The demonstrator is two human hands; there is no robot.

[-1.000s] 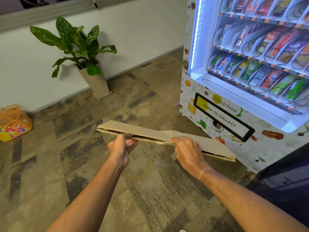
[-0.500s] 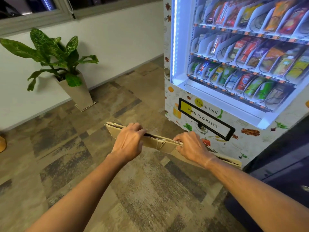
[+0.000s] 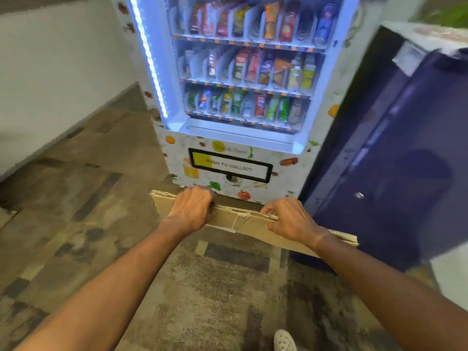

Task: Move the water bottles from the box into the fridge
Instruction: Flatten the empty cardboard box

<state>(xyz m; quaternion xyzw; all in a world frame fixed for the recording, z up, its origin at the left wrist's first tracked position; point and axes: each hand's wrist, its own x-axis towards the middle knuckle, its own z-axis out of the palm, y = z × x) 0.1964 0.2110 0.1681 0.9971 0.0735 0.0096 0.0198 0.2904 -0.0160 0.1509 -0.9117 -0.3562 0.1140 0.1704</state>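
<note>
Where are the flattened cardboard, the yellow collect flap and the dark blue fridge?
flattened cardboard (image 3: 255,225): head view, creased middle.
collect flap (image 3: 229,167): head view, its label.
dark blue fridge (image 3: 395,173): head view, door front.

I'm standing in what looks like an office break area: a lit white vending machine (image 3: 238,97) stocked with snacks and drinks, patchy brown-grey carpet tiles (image 3: 83,224), and a dark blue fridge (image 3: 395,158) beside it.

We see a flattened box (image 3: 250,221) of matt brown corrugated cardboard with creased, frayed edges, a mottled matt carpet floor (image 3: 88,224), a vending machine (image 3: 240,97) with a glossy glazed front and printed white panels, and a fridge (image 3: 395,160) of smooth, faintly sheened dark blue.
</note>
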